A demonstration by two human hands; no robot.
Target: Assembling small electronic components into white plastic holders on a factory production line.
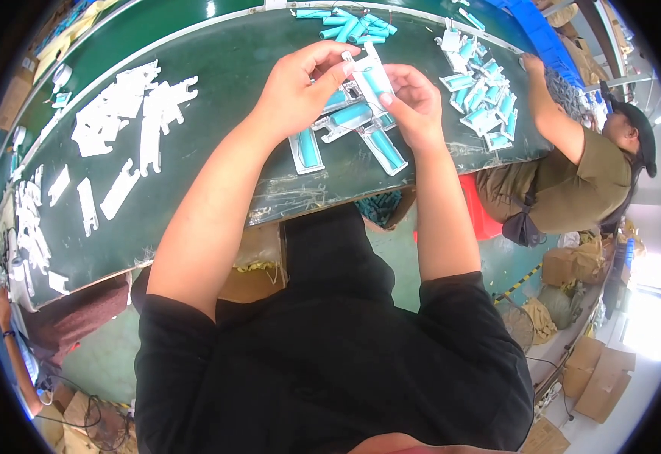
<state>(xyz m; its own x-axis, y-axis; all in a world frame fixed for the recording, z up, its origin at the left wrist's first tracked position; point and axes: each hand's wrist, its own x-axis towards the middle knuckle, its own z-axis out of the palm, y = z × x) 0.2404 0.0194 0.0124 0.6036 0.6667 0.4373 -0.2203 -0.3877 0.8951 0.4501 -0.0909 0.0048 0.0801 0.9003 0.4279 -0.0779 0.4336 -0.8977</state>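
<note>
Above the green worktable, both my hands grip one white plastic holder (365, 62) with a teal cylinder (377, 80) lying in it. My left hand (305, 82) pinches its upper left edge between thumb and fingers. On the other side, my right hand (417, 107) has its thumb on the lower right part and its fingers curled behind. Under my hands lies a loose group of white holders with teal cylinders in them, among them one holder (296, 157) at the left and another holder (392, 168) near the table edge. My hands partly cover this group.
Loose teal cylinders (349, 27) lie at the far side of the table (217, 113). White holders without cylinders (111, 113) are heaped on the left. Filled holders (483, 98) are piled on the right, beside a seated co-worker (588, 174). Another person's arm (14, 356) shows at far left.
</note>
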